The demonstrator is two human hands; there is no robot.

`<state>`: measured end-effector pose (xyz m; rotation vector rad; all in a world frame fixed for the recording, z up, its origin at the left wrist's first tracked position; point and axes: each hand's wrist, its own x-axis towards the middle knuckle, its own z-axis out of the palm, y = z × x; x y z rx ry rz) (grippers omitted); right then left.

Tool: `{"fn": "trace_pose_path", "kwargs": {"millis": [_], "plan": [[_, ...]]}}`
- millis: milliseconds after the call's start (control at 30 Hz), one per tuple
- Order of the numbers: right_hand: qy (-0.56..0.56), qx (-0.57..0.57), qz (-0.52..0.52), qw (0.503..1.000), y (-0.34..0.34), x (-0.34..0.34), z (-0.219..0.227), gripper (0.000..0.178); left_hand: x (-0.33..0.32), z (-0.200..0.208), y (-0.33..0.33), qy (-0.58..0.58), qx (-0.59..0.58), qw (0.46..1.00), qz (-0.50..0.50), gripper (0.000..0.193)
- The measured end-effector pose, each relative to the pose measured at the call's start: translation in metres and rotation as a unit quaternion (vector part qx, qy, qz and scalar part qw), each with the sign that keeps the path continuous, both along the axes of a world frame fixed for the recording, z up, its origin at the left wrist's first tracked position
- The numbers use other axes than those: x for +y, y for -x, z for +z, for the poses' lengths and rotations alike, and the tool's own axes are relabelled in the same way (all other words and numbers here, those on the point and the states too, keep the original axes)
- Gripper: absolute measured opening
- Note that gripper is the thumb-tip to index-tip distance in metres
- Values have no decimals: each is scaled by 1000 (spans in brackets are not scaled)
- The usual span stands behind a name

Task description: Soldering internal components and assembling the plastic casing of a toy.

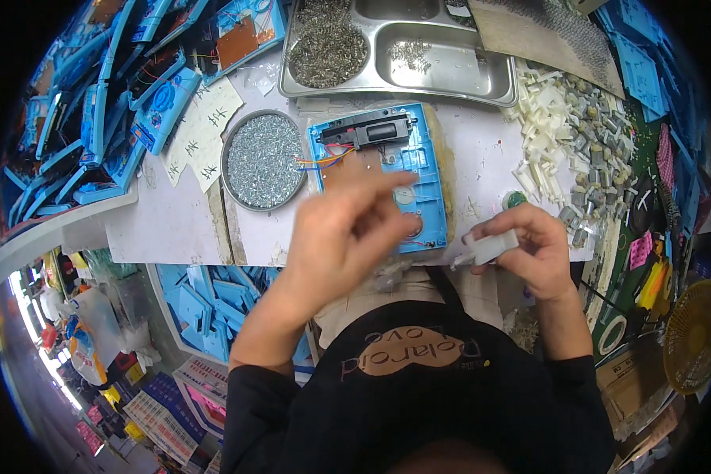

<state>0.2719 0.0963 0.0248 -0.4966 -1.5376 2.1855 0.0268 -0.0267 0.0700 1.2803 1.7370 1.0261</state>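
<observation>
A blue plastic casing (428, 207) lies open on the table in front of me, with a black module (375, 130) and coloured wires (324, 163) at its far left part. My left hand (344, 237) hovers over the casing's near left part, a little smeared by motion. Its index finger reaches out and the thumb stands apart; nothing shows between them. To the right of the casing, my right hand (539, 251) grips a small white plastic part (494, 247) between thumb and fingers. A small green round item (515, 199) is just beyond that hand.
A round tray of small silvery screws (262, 158) stands left of the casing. Behind it sits a metal compartment tray (482, 83) with small metal pieces. White plastic parts (541, 118) and metal-bodied pieces (604, 150) lie heaped at right. Blue casings (95, 110) are piled far left.
</observation>
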Motion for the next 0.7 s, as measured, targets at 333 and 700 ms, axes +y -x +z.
{"fn": "trace_pose_path", "kwargs": {"millis": [333, 700], "plan": [[79, 33, -62, 994, -17, 8, -4, 32, 34, -50, 3, -147, 313, 935, -78, 10], [30, 16, -56, 998, -13, 7, -2, 30, 24, -44, -17, -104, 408, 895, -148, 7]]}}
